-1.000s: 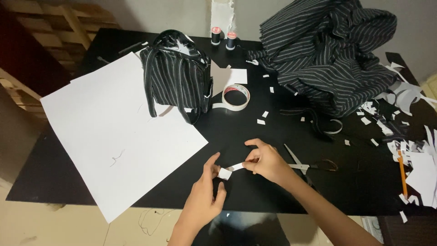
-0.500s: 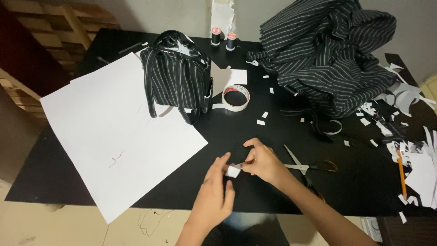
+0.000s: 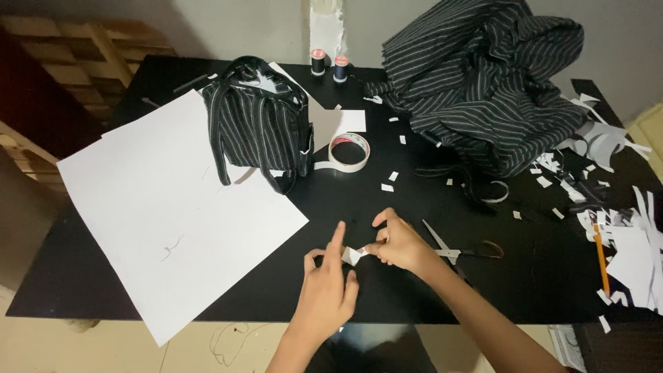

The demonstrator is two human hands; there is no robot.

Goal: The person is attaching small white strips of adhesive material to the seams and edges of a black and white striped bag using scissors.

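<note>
Two hands meet low at the centre of the black table (image 3: pixel 138 290), and you hold one small thing between them; taken from the left, a large white paper sheet (image 3: pixel 166 214) lies over the table's left half, with a striped black bag (image 3: pixel 259 135) standing at its upper right corner; a roll of white tape (image 3: pixel 349 152) sits just beside the bag, and two thread spools (image 3: pixel 328 65) stand at the far edge; your left hand (image 3: pixel 324 287) has its index finger raised, thumb and remaining fingers touching the left end of a small folded white paper piece (image 3: pixel 356 254); how firmly they close on it I cannot tell; your right hand (image 3: pixel 400 245) pinches the piece's right end between thumb and fingertips; the piece lies roughly left to right, equally near both hands; scissors (image 3: pixel 456 250) lie just right of that hand; striped cloth (image 3: pixel 483 83) is heaped beyond; white paper scraps (image 3: pixel 628 235) litter the right edge.
</note>
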